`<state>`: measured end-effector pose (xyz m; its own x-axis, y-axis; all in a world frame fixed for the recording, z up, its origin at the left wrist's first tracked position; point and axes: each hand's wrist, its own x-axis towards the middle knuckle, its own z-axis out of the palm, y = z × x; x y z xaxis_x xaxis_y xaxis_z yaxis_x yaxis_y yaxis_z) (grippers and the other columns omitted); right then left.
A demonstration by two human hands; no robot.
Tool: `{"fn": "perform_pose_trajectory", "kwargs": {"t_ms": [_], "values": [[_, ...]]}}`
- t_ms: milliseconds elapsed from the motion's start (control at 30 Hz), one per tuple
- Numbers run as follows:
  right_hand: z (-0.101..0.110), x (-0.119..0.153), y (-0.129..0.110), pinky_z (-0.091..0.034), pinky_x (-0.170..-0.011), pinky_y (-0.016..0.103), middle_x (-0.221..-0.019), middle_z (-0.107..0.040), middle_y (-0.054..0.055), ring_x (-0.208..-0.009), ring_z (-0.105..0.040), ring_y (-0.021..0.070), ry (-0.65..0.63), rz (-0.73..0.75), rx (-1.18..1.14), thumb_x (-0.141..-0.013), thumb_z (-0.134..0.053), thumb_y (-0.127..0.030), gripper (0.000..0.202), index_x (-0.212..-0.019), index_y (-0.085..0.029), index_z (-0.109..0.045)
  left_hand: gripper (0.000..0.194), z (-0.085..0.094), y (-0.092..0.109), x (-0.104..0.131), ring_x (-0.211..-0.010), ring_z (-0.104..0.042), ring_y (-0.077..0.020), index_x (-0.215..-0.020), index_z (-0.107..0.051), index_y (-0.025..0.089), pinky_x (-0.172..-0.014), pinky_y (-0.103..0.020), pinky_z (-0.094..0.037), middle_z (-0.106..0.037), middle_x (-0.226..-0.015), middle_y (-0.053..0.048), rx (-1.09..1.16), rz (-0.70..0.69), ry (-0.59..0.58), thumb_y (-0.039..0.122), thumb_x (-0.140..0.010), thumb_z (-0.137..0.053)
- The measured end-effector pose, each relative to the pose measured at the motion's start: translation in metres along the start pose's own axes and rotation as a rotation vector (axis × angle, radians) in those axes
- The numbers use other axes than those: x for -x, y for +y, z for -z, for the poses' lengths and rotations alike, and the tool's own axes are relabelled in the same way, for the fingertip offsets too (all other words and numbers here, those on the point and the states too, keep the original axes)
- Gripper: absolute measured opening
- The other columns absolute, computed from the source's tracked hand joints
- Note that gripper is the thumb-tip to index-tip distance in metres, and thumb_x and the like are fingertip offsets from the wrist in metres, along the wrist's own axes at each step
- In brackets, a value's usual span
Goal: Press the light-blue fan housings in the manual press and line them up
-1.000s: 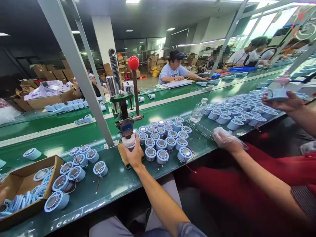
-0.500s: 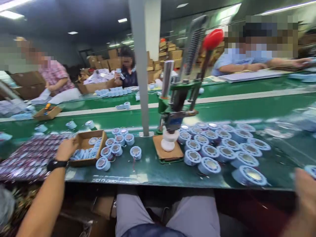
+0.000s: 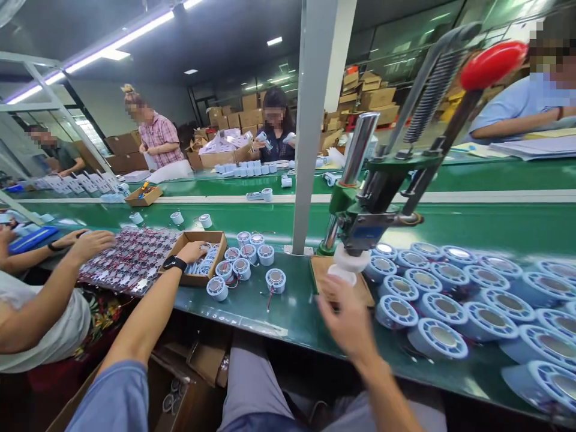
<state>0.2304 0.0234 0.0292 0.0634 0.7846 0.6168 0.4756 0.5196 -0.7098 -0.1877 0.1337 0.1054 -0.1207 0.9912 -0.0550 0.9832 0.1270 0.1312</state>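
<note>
My left hand (image 3: 192, 251), with a dark band on the wrist, reaches into a small cardboard box (image 3: 215, 277) of light-blue plastic rings (image 3: 207, 262). Its fingertips are among the rings, and whether they grip one is not clear. My right hand (image 3: 345, 309) is in front of the hand press (image 3: 366, 231), blurred, fingers apart and close to the white lower holder (image 3: 342, 275). Nothing shows in that hand. The press has a red-knobbed lever (image 3: 492, 65) and a white round head (image 3: 351, 259) above the holder.
Light-blue round housings with metal discs (image 3: 437, 337) crowd the bench right of the press. Several smaller-looking ones (image 3: 242, 269) stand beside the box. Wired parts (image 3: 130, 258) cover the left, near a co-worker's hand (image 3: 92, 245). A grey post (image 3: 310, 132) rises behind; others work across the belt.
My right hand has come from the far right, by a blue housing, to the press. My left hand has moved from the box's left edge onto the rings. The view has swung left.
</note>
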Motion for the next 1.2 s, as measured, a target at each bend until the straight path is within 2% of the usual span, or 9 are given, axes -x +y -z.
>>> {"fn": "perform_pose_trajectory", "kwargs": {"t_ms": [167, 333, 533, 633, 733, 833, 900, 1000, 1200], "values": [[-0.068, 0.005, -0.012, -0.051, -0.101, 0.049, -0.131, -0.056, 0.012, -0.122, -0.056, 0.0281, -0.310, 0.044, 0.104, -0.084, -0.061, -0.019, 0.043, -0.127, -0.024, -0.063, 0.017, 0.016, 0.017, -0.007, -0.090, -0.065, -0.0203, -0.089, -0.064, 0.012, -0.087, -0.037, -0.050, -0.068, -0.091, -0.007, -0.002, 0.111, 0.105, 0.029, -0.091, -0.062], [-0.039, 0.037, 0.000, -0.052, -0.099, 0.043, -0.127, -0.058, 0.010, -0.117, -0.058, 0.0249, -0.289, -0.014, 0.079, -0.083, -0.064, -0.022, 0.032, -0.116, -0.025, -0.066, 0.017, 0.025, 0.051, 0.031, -0.094, -0.065, -0.0233, -0.097, -0.059, 0.013, -0.082, -0.030, -0.047, -0.069, -0.095, -0.011, 0.077, 0.105, 0.318, 0.015, -0.088, -0.044], [-0.004, 0.062, 0.009, -0.053, -0.096, 0.040, -0.117, -0.063, 0.010, -0.112, -0.061, 0.0240, -0.159, -0.115, -0.016, -0.083, -0.063, -0.026, 0.017, -0.099, -0.021, -0.065, 0.014, -0.062, 0.150, 0.128, -0.075, -0.063, -0.0188, -0.090, -0.057, 0.021, -0.071, -0.029, -0.050, -0.066, -0.081, -0.003, 0.334, -0.372, 0.021, 0.017, -0.086, -0.045], [-0.003, 0.059, 0.007, -0.053, -0.095, 0.038, -0.116, -0.064, 0.010, -0.112, -0.062, 0.0228, -0.162, -0.130, -0.034, -0.083, -0.063, -0.026, 0.018, -0.100, -0.021, -0.065, 0.020, -0.099, 0.175, 0.153, -0.087, -0.063, -0.0235, -0.102, -0.058, 0.019, -0.079, -0.036, -0.051, -0.065, -0.090, -0.008, 0.296, -0.376, 0.100, 0.017, -0.089, -0.043], [-0.002, 0.058, 0.007, -0.053, -0.096, 0.037, -0.117, -0.065, 0.009, -0.112, -0.062, 0.0226, -0.165, -0.131, -0.033, -0.083, -0.063, -0.027, 0.016, -0.098, -0.021, -0.066, 0.034, -0.116, 0.174, 0.157, -0.115, -0.057, -0.0284, -0.124, -0.055, 0.018, -0.097, -0.045, -0.047, -0.062, -0.120, -0.014, 0.345, -0.457, 0.204, 0.024, -0.091, -0.050], [-0.004, 0.062, 0.008, -0.053, -0.098, 0.037, -0.120, -0.065, 0.009, -0.114, -0.063, 0.0229, -0.138, -0.145, -0.005, -0.082, -0.066, -0.029, 0.031, -0.113, -0.021, -0.062, 0.048, -0.121, 0.169, 0.156, -0.128, -0.049, -0.0311, -0.133, -0.053, 0.021, -0.106, -0.051, -0.041, -0.058, -0.135, -0.014, 0.421, -0.528, 0.153, 0.028, -0.086, -0.061], [-0.006, 0.065, 0.009, -0.053, -0.100, 0.037, -0.124, -0.064, 0.010, -0.116, -0.063, 0.0230, -0.116, -0.163, 0.018, -0.082, -0.068, -0.030, 0.050, -0.128, -0.020, -0.054, 0.051, -0.119, 0.173, 0.158, -0.124, -0.054, -0.0308, -0.133, -0.053, 0.022, -0.105, -0.052, -0.043, -0.062, -0.131, -0.013, 0.519, -0.447, 0.136, 0.027, -0.084, -0.064], [-0.010, 0.067, 0.010, -0.054, -0.100, 0.036, -0.127, -0.063, 0.011, -0.116, -0.064, 0.0225, -0.121, -0.159, 0.016, -0.082, -0.069, -0.030, 0.064, -0.139, -0.019, -0.044, 0.065, -0.109, 0.194, 0.163, -0.116, -0.061, -0.0263, -0.143, -0.042, 0.024, -0.103, -0.044, -0.049, -0.063, -0.130, -0.011, 0.713, -0.393, 0.093, 0.026, -0.083, -0.065], [-0.015, 0.070, 0.012, -0.056, -0.097, 0.035, -0.124, -0.065, 0.012, -0.113, -0.066, 0.0225, -0.076, -0.180, -0.004, -0.083, -0.064, -0.029, 0.068, -0.144, -0.018, -0.038, 0.073, -0.096, 0.238, 0.171, -0.120, -0.057, -0.0277, -0.145, -0.040, 0.023, -0.106, -0.047, -0.047, -0.062, -0.128, -0.011, 0.669, -0.587, 0.032, 0.015, -0.077, -0.065]]}}
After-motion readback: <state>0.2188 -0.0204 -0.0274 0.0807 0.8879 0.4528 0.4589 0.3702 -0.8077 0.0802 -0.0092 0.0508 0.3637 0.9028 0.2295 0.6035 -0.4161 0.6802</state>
